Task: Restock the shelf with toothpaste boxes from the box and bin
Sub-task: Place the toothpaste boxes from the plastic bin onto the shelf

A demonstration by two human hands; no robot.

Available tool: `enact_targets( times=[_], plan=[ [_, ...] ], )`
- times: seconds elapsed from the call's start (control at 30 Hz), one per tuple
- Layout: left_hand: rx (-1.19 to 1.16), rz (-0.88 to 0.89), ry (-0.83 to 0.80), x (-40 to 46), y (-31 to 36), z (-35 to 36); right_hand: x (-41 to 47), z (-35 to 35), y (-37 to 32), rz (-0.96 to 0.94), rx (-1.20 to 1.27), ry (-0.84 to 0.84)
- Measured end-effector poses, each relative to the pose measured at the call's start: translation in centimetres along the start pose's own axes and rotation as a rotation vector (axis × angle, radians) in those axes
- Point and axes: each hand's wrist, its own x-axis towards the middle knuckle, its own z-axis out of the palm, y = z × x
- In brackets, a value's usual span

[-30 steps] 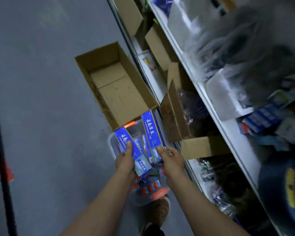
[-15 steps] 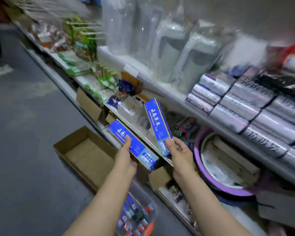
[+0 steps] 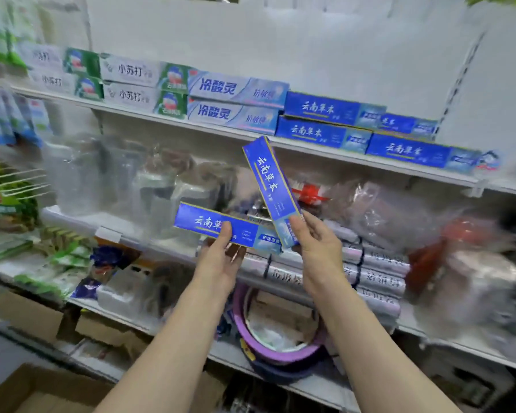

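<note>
**Two boxes raised toward the toothpaste shelf**

The carrying step is judged to be in hand: two blue toothpaste boxes are held up in front of the shelving, not yet placed. The left box point(image 3: 225, 225) is gripped by the left hand point(image 3: 218, 263), thumb laid across its front face and fingers curled behind it; the box lies nearly level. The right box point(image 3: 270, 189) is pinched near its lower end by the right hand point(image 3: 318, 248), thumb on the front, and stands tilted, its top end leaning up and to the left. The lower end of the right box overlaps the right end of the left box; whether they touch cannot be told.

Above and beyond both hands, the shelf point(image 3: 191, 126) already carries a stack of matching blue boxes point(image 3: 322, 120), up and to the right of the right hand. Room is seen on top of the lower part of that stack, further right. The next move is judged to call for raising both boxes, turning the tilted one level, and laying them on the stack with the printed faces outward.
</note>
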Motion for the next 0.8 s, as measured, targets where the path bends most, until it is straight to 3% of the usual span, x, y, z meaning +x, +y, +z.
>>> enact_targets(
  times=[0.37,0.8],
  plan=[
    [-0.079,-0.063,-0.273,-3.6,-6.5,18.2,5.4,-12.2,-13.4,-0.243,0.003,0.226],
    [-0.112,-0.095,-0.418,-5.6,-12.2,30.9,11.1,-25.0,-21.5,-0.398,-0.112,0.481]
  ],
)
